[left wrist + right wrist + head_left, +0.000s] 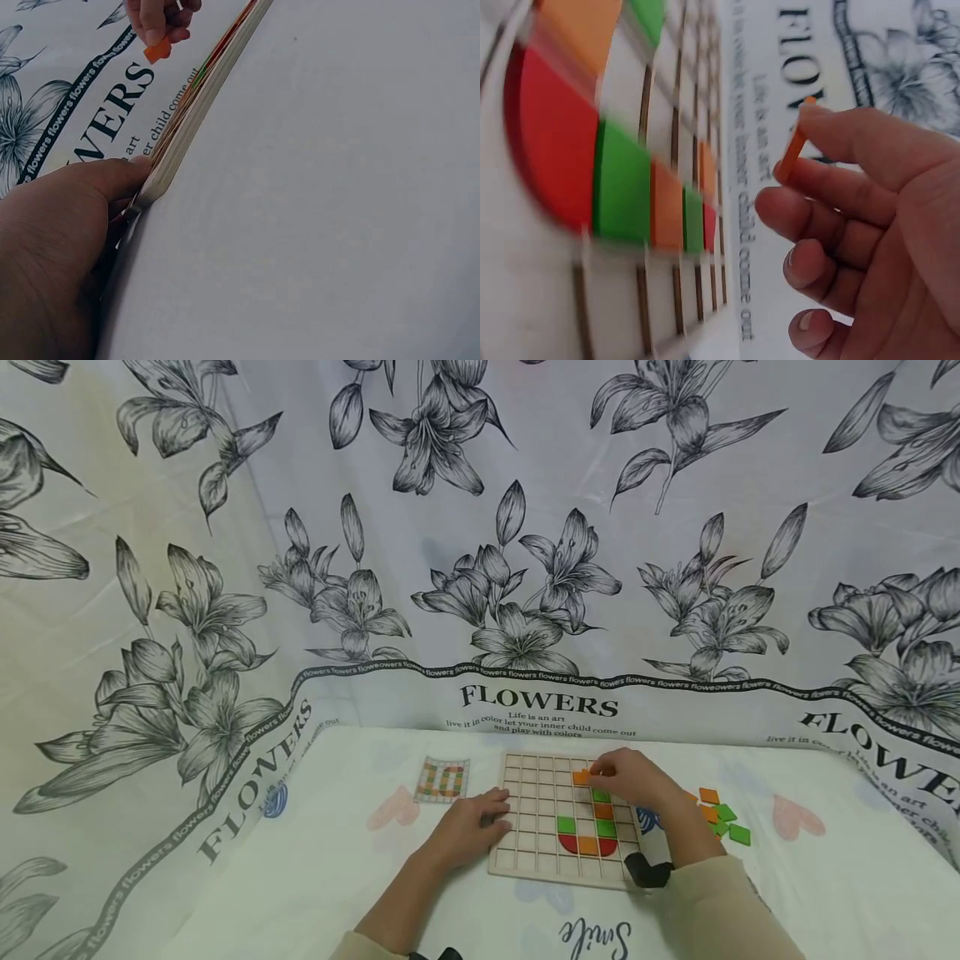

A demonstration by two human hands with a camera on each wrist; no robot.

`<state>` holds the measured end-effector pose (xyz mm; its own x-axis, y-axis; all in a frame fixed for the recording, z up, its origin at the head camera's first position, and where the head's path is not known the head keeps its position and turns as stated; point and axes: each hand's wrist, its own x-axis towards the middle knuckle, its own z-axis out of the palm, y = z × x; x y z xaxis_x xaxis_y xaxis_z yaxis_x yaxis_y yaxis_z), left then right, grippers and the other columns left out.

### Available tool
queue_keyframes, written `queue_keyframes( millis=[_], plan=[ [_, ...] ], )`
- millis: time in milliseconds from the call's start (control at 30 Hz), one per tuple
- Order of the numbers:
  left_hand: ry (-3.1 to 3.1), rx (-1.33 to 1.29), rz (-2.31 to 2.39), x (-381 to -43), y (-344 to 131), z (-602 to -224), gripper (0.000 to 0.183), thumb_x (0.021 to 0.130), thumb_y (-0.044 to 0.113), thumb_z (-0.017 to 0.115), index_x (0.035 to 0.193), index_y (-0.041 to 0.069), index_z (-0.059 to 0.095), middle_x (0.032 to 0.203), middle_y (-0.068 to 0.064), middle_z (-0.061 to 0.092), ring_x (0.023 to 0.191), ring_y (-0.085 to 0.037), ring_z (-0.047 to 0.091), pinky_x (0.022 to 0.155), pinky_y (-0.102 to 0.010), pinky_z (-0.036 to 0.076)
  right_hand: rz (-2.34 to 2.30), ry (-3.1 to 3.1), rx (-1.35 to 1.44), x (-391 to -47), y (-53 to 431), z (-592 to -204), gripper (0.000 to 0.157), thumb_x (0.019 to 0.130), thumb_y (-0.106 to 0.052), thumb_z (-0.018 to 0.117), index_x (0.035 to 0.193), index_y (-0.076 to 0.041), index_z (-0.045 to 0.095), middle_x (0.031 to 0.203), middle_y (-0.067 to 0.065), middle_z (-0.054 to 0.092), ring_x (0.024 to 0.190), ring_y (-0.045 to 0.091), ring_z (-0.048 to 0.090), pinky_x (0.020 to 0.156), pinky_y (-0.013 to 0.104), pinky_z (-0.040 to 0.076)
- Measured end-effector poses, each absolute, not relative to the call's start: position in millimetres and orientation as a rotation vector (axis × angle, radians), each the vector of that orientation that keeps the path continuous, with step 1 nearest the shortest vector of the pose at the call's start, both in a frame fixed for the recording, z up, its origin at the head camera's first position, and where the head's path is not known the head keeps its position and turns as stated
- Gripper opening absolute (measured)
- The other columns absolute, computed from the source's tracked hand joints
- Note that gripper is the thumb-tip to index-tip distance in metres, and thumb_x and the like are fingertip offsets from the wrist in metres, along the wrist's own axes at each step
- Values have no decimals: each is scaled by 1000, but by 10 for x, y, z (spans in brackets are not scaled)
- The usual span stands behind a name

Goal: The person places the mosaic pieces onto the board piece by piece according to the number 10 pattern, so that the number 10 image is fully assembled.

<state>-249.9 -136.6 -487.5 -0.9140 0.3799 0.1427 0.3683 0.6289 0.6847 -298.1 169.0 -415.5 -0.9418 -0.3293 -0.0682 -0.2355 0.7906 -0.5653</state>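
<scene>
My right hand (626, 775) pinches a thin orange tile (795, 146) between thumb and forefinger over the far part of a wooden grid board (525, 852). Its other fingers curl loosely. On the board, red, green and orange tiles form a curved shape, including a red rounded corner (559, 142), a green tile (566, 825) and an orange tile (588, 846). A small red piece (709, 227) at the far end shows only in the right wrist view. My left hand (467, 828) rests at the board's left edge, thumb touching the rim in the left wrist view.
A pattern card (442, 779) with a coloured grid picture lies left of the board. Loose orange and green tiles (739, 835) lie in a pile to the right, partly behind the right forearm. A flower-printed cloth (337, 835) covers the table and the backdrop.
</scene>
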Motion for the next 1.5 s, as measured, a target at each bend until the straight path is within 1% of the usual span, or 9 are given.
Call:
queue_keyframes(
  millis=[200,333,533,733,1000,1100,1200,1333,1500],
  plan=[
    [2810,636,1187,-2495,-1360,-4887,38,94,32,66,126,13,68,145,7,53,140,-16,44,117,-43,34,-912,2818,-381,-2828,1449,-4295,26,88,-29,73,106,-10,73,88,0,65,77,16,54,65,30,50],
    [2814,642,1185,-2494,-1359,-4882,38,94,32,66,126,13,67,145,7,54,140,-16,44,117,-43,35,-846,2837,-365,-2783,1353,-4375,22,87,-27,75,103,-12,74,81,0,61,72,17,51,61,29,45],
    [2825,642,1166,-2499,-1372,-4871,39,94,32,66,127,12,67,145,7,53,140,-17,44,116,-44,35,-798,2854,-355,-2759,1262,-4396,21,85,-27,76,102,-14,74,84,-1,62,75,17,53,63,31,47],
    [2829,639,1162,-2499,-1367,-4851,38,94,31,66,127,13,67,145,8,53,140,-16,44,117,-43,35,-771,2867,-345,-2748,1242,-4423,15,86,-27,76,98,-17,74,84,-1,63,75,17,53,62,31,48],
    [2825,641,1165,-2504,-1366,-4866,38,94,32,66,127,13,67,145,8,53,140,-15,44,116,-44,36,-797,2888,-341,-2720,1257,-4445,13,88,-22,74,100,-17,75,84,0,63,75,17,53,62,30,47],
    [2827,644,1159,-2512,-1361,-4876,38,94,32,66,127,13,67,145,8,53,140,-15,44,116,-43,36,-824,2887,-316,-2721,1284,-4438,16,88,-23,73,102,-17,75,83,0,62,74,17,52,61,30,46],
    [2828,640,1161,-2514,-1360,-4880,38,93,33,66,126,13,67,145,8,53,140,-15,44,116,-43,36,-874,2876,-282,-2739,1360,-4414,22,89,-24,72,109,-15,74,85,1,64,73,17,55,62,31,48],
    [2831,651,1168,-2520,-1358,-4882,38,93,32,66,126,13,67,145,7,54,139,-16,44,116,-43,36,-915,2872,-210,-2762,1551,-4360,31,91,-25,69,120,-12,70,96,6,66,78,19,57,66,34,53],
    [2847,666,1153,-2510,-1354,-4874,38,93,30,67,126,11,68,145,6,54,139,-17,45,115,-44,37,-911,2906,-137,-2752,1879,-4271,37,92,-26,69,124,-8,66,100,11,65,82,24,56,65,36,52]
  ],
)
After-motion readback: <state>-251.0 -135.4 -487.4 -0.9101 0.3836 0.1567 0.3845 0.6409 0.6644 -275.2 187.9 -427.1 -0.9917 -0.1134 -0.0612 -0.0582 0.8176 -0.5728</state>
